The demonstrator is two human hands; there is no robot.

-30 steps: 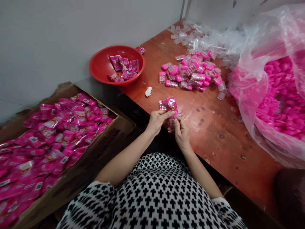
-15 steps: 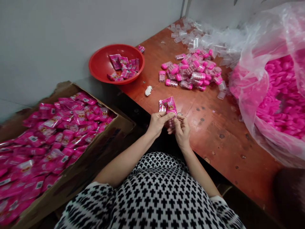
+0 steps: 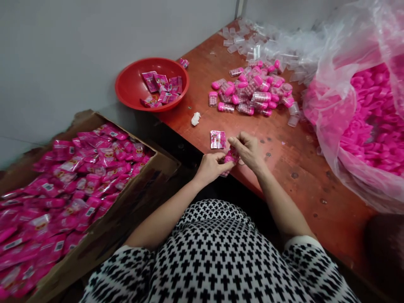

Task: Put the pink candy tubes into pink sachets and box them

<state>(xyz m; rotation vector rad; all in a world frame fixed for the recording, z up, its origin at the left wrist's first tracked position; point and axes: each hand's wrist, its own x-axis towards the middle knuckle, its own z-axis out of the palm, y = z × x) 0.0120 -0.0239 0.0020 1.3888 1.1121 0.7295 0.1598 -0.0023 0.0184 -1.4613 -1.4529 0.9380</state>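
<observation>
My left hand (image 3: 208, 169) is closed on a small pink packet (image 3: 231, 155) at the table's front edge, thumb on one side and fingers beneath. Something pink and beaded peeks out below these fingers, mostly hidden. Over the packet's upper end, my right hand (image 3: 249, 150) is closed in a pinch, its fingertips touching the packet's top. Just beyond my left fingers, a flat square pink sachet (image 3: 217, 139) lies on the table. A small crumpled white lump (image 3: 195, 118) rests farther up to the left.
A red bowl (image 3: 121, 94) with several pink sachets overhangs the table's left edge. Pink-capped bottles of beads (image 3: 252, 90) are heaped behind my hands, with clear empty tubes (image 3: 255, 51) beyond. A plastic bag (image 3: 334, 147) of pink caps stands right. An open carton (image 3: 126, 198) of filled pink packets sits left.
My right hand has lifted and turned over the packet's top. The square sachet, earlier behind the held packet, now shows apart on the table.
</observation>
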